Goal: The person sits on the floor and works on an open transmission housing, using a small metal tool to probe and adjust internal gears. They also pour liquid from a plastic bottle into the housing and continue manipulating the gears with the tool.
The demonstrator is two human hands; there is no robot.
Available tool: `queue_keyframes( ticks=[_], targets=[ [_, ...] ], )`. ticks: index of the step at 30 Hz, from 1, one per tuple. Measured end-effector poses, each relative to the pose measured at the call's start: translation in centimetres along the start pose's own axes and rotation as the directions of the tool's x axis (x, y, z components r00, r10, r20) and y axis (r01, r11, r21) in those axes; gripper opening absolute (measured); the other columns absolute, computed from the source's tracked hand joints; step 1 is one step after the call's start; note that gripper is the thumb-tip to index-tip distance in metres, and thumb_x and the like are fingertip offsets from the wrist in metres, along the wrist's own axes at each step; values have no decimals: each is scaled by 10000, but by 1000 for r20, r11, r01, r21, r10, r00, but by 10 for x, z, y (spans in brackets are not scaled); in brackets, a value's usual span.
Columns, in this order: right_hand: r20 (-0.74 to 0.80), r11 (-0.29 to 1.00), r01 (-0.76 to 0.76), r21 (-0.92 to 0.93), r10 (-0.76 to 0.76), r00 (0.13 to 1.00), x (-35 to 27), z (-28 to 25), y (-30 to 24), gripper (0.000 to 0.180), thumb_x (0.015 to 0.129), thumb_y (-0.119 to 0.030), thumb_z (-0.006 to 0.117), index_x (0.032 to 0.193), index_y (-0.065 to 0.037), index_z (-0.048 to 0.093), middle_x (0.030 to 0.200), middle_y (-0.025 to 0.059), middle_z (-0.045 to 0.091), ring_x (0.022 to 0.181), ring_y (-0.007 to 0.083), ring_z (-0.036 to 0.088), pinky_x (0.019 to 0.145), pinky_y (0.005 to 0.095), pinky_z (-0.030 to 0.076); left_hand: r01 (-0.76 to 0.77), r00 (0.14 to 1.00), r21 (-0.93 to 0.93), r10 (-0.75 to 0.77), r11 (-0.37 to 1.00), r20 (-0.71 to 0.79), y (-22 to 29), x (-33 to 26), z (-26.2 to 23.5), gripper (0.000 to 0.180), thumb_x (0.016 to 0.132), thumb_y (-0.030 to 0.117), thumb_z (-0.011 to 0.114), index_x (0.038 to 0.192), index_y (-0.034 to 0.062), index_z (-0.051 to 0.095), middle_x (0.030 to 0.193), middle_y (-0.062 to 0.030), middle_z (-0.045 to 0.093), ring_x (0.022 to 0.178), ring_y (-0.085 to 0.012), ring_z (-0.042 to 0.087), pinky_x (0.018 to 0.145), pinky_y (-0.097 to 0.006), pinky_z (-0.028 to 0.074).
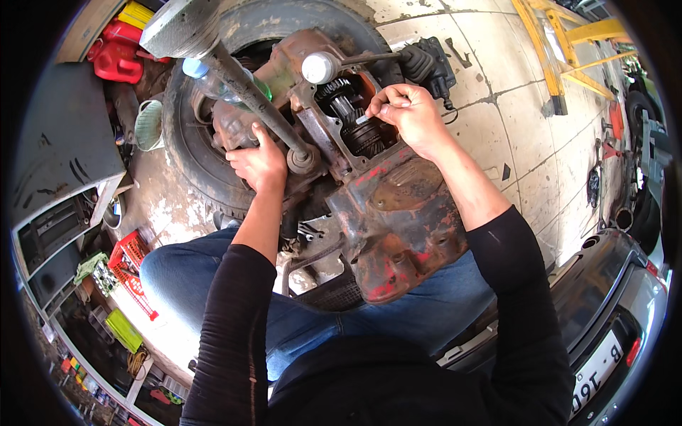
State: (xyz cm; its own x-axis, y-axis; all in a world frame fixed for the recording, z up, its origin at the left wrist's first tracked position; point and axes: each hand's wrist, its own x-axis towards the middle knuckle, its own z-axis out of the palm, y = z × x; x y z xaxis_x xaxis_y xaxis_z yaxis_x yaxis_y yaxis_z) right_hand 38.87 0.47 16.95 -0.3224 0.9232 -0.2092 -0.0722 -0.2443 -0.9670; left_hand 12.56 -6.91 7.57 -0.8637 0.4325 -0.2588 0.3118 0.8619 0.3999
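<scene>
A rusty gearbox (408, 206) with traces of red paint lies between my legs, its top opening showing dark toothed gears (348, 110). Over that opening, the fingertips of my right hand (415, 117) pinch a small pale piece (364, 118), too small to make out. My left hand (260, 162) rests on the casing with thumb and fingers apart. Beside it runs a long metal shaft (256, 96) with a broad grey end, slanting across the casing. A lever with a round white knob (320, 68) reaches over the far side of the opening.
A big tyre (188, 153) lies under the gearbox, with a plastic bottle (213, 82) beyond the shaft. Red jerrycan (117, 60), pale green basket (148, 126) and red crate (129, 259) stand left. At right are a yellow metal frame (554, 50) and a dark car (604, 284).
</scene>
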Motion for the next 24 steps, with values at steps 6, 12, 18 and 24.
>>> queue_keyframes(
  ticks=[6,12,18,24],
  targets=[
    [72,820,54,-570,-16,997,-7,2,-10,315,885,145,477,733,-69,304,898,77,696,899,146,661,814,288,491,-11,1000,16,11,1000,7,0,2,-1,1006,930,692,593,1399,-156,324,1353,-378,500,1298,-506,515,1115,-547,436],
    [44,997,-82,9,82,996,-4,3,-5,291,922,148,462,730,-47,363,818,75,705,841,133,653,810,298,505,1,1000,-5,-1,1000,1,0,0,-2,1000,926,693,598,1399,-145,326,1351,-373,505,1291,-506,523,1111,-550,441],
    [117,820,212,-532,-177,977,-6,3,1,202,821,141,469,727,-10,375,868,133,736,774,192,651,758,304,503,7,1000,-2,-7,1000,10,0,2,0,995,925,700,594,1393,-139,334,1354,-374,504,1302,-499,519,1113,-549,438],
    [19,968,118,-221,-117,993,0,-10,6,294,934,120,488,708,-36,383,855,73,734,815,133,647,781,306,513,17,1000,-1,-17,1000,10,0,-1,0,1001,924,709,592,1383,-142,334,1350,-379,503,1302,-506,515,1116,-552,432]
  ],
)
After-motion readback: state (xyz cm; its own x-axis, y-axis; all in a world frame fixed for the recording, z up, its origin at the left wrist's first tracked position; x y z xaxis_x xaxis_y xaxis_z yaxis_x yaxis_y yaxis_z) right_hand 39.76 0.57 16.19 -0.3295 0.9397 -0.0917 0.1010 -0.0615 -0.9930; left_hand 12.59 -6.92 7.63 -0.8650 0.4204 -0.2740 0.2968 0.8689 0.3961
